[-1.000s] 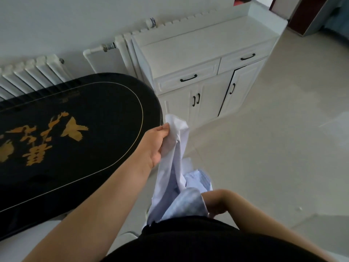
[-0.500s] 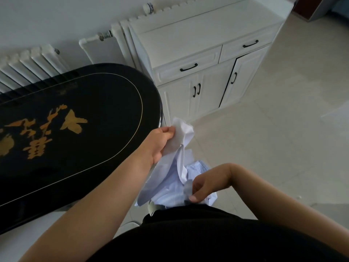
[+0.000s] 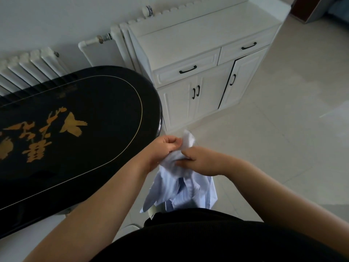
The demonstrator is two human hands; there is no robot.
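Both hands — left hand, right hand — pinch the crumpled pale-blue striped cotton shirt, hanging just right of the glossy black oval table; a loose grip could likely drop it to the floor.

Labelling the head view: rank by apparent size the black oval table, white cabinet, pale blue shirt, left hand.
1. black oval table, though nearer the camera
2. white wooden cabinet
3. pale blue striped shirt
4. left hand
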